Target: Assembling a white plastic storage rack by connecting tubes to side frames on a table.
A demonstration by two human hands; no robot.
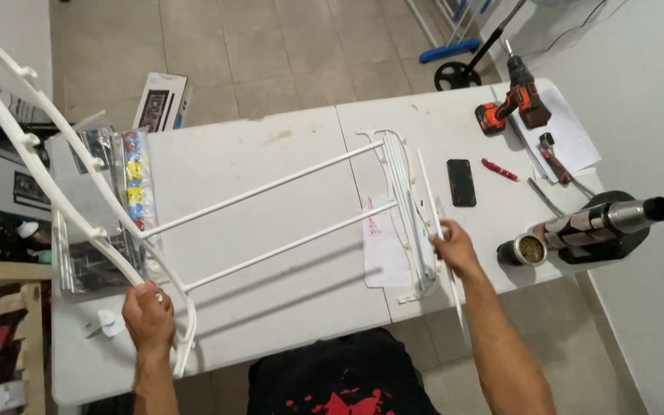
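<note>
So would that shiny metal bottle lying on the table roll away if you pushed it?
Probably, since the metal bottle lies on its round side, near the table edge. It looks hard and stiff, likely smooth and a bit slippery. Neither the left hand nor the right hand touches it.

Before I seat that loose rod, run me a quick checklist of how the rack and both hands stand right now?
1. Left hand grips the curved side frame: ok.
2. Right hand holds the loose rod: ok.
3. Two cross rods reach the flat side frame: ok.
4. Rod ends fully seated: cannot tell.
5. Phone and red tool lie apart from the frame: ok.
6. Drill rests on the table, away from hands: ok.
</note>
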